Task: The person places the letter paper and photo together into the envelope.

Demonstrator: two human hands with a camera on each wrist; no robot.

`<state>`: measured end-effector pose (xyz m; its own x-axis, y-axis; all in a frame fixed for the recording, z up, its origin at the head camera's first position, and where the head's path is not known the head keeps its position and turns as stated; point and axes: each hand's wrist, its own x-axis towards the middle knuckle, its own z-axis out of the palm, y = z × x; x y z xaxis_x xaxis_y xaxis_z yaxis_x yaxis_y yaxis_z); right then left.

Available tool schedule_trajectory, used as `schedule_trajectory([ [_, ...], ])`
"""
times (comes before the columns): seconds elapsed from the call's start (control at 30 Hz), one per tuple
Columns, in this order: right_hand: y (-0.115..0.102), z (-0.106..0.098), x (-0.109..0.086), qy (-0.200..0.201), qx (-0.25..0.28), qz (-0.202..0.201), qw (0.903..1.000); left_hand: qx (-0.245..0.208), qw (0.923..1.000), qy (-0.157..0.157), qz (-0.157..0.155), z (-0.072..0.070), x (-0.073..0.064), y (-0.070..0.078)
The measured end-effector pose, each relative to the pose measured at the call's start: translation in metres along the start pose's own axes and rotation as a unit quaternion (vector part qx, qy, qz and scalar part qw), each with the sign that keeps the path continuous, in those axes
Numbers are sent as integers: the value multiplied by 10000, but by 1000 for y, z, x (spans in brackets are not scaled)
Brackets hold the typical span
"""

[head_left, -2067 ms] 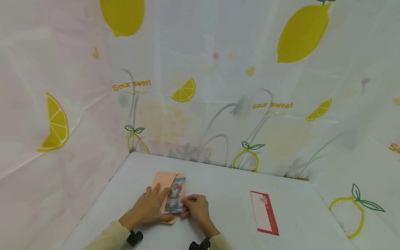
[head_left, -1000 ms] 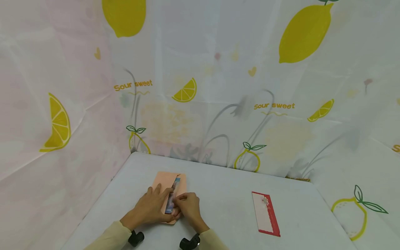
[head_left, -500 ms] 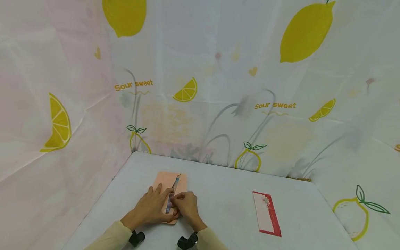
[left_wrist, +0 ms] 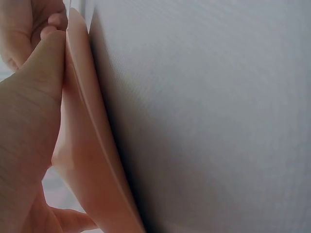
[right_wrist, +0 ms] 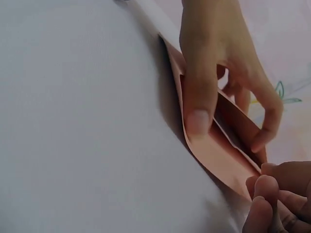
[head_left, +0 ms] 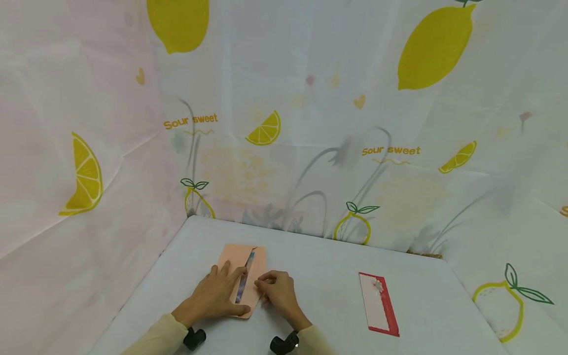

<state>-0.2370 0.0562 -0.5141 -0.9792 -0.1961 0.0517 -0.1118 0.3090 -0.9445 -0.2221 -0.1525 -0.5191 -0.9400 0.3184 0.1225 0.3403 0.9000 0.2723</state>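
A peach paper envelope (head_left: 235,252) lies on the table, its long mouth facing up between pocket and flap. Only a narrow blue-grey strip of a picture card (head_left: 242,286) shows in that mouth; the pocket hides the rest. My left hand (head_left: 213,296) rests spread over the envelope, thumb low on the flap (right_wrist: 214,153) and index finger at the pocket's edge in the right wrist view. At the envelope's right edge, my right hand (head_left: 279,293) has its fingertips pinched on the paper. The left wrist view shows the envelope (left_wrist: 92,160) side-on, slightly bulged.
A pink and red card-like piece (head_left: 377,303) with a small flower ornament lies at the right of the white table (head_left: 319,276). Lemon-printed cloth (head_left: 301,123) hangs behind and at both sides. Each wrist wears a small black camera.
The kitten picture card has slid left into the envelope, until only a thin strip shows. My right hand followed it left, then let go and drew back to the envelope's right edge.
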Motion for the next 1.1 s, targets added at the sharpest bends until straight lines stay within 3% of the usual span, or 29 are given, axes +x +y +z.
schedule_trajectory([
  [0.23,9,-45,-4,30,-268,89,9996,47,10000,43,39,-2,1,-1],
  [0.6,26,-124,-28,529,-558,525,9957,-202,9997,34,163,-2,-2,2],
  [0.97,41,-184,-58,1293,-1072,1362,9763,-218,9996,53,171,1,-1,-1],
  [1.1,47,-202,-67,1465,-1116,1351,9736,-222,9996,48,169,1,-1,-1],
])
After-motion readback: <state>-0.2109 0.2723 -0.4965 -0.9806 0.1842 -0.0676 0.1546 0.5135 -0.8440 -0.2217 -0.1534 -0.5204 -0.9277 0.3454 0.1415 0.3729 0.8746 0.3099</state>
